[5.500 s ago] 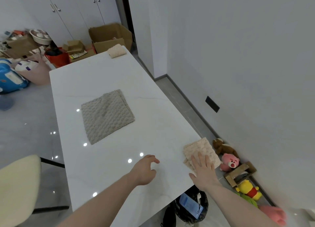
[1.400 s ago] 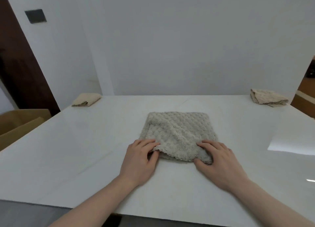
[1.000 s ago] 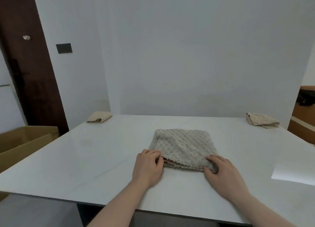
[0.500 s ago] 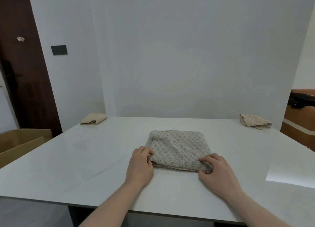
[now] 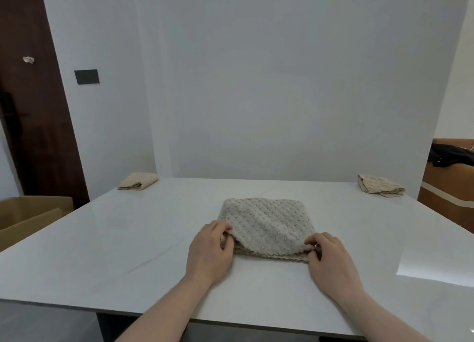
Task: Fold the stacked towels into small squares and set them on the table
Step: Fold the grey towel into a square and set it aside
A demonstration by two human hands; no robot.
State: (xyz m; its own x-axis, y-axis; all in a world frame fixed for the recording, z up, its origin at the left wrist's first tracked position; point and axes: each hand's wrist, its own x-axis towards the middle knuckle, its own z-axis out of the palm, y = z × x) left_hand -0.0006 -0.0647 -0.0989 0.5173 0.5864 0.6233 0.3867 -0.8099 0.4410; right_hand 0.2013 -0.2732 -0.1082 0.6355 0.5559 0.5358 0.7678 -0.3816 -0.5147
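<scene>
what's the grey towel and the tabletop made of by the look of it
Grey towel: soft plush fabric, likely microfibre or fleece; bumpy waffle-like pile, limp folds. Tabletop: hard glossy white slab, maybe marble or sintered stone; faint veins, window reflection.

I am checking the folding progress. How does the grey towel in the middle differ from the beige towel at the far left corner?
The grey towel is larger and folded only partly; the beige towel is a small, finished bundle. The left hand and right hand pinch the grey towel's near corners; nothing touches the beige towel. Both share a bumpy texture and lie on the white table.
</scene>
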